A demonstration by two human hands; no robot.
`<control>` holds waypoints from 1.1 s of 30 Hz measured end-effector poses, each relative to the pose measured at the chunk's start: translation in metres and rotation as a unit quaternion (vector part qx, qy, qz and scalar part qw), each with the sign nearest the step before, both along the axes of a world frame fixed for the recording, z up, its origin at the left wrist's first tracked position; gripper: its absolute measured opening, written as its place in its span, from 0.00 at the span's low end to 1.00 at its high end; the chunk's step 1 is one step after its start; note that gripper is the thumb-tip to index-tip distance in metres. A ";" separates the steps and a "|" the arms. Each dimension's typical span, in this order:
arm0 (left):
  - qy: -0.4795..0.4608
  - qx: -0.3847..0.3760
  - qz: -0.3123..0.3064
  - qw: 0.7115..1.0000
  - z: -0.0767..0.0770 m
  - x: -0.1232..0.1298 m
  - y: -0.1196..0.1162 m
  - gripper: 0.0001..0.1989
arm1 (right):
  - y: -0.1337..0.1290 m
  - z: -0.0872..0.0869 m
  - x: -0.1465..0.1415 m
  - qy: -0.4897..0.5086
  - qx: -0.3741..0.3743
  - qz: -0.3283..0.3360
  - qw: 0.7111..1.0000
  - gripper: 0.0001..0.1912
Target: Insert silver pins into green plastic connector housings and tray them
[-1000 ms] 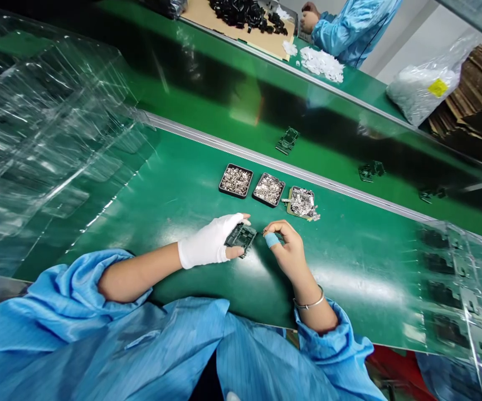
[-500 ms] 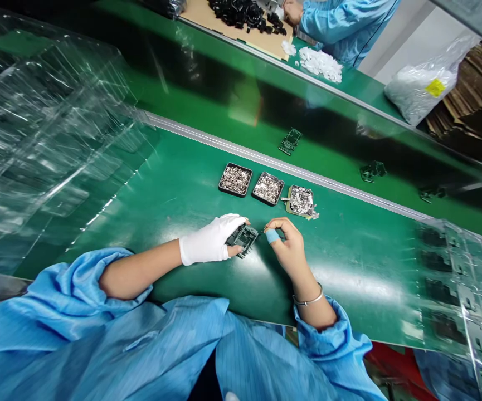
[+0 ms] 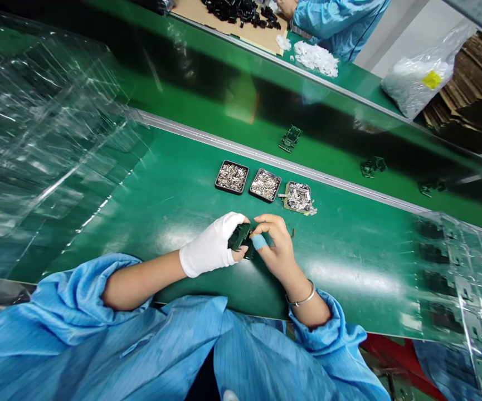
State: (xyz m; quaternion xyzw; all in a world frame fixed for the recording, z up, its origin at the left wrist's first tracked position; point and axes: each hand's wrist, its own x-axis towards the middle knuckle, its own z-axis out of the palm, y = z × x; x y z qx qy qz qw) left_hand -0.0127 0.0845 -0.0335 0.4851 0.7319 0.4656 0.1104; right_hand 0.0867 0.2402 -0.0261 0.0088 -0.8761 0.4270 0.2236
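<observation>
My left hand (image 3: pixel 211 246), in a white glove with bare fingertips, grips a green circuit board (image 3: pixel 236 238) by its edges, the board tilted up. At the board's right side my right hand (image 3: pixel 277 248) is bare, its thumb and index finger pinched together. Blue tape (image 3: pixel 259 241) wraps the right thumb. Whatever small piece lies in that pinch is too small to make out. Just beyond the right hand is a tiny brown piece (image 3: pixel 293 233). Small metal parts fill a left black tray (image 3: pixel 232 192), a middle black tray (image 3: pixel 264 199) and a right tray (image 3: pixel 291 208).
Clear plastic trays are stacked at the left (image 3: pixel 57 128); another clear tray (image 3: pixel 458 278) with dark boards stands at the right. Beyond the metal rail (image 3: pixel 207 137), several boards (image 3: pixel 291 138) lie on a green strip. Across it, a co-worker's sleeve (image 3: pixel 332 22) shows near white parts (image 3: pixel 316 58).
My right hand has moved left, right up to the circuit board. The board has been tilted more steeply in my left hand. The whole view has shifted slightly.
</observation>
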 end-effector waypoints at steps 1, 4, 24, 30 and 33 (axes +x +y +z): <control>0.000 -0.004 0.000 1.000 0.000 0.000 0.000 0.18 | 0.000 0.000 0.000 -0.001 0.001 0.000 1.000 0.03; -0.003 -0.022 0.007 1.000 0.000 0.000 0.000 0.18 | -0.001 0.001 0.000 -0.009 0.007 -0.002 1.000 0.03; -0.008 -0.010 -0.021 1.000 -0.003 -0.003 -0.002 0.18 | -0.004 -0.005 -0.005 -0.008 -0.025 -0.004 1.000 0.06; 0.016 0.011 0.020 1.000 -0.010 0.000 0.003 0.20 | -0.006 -0.009 -0.007 -0.007 -0.039 -0.043 0.998 0.05; 0.028 0.000 0.047 0.998 -0.014 -0.001 0.005 0.17 | -0.010 -0.011 -0.007 -0.004 -0.042 -0.053 0.998 0.06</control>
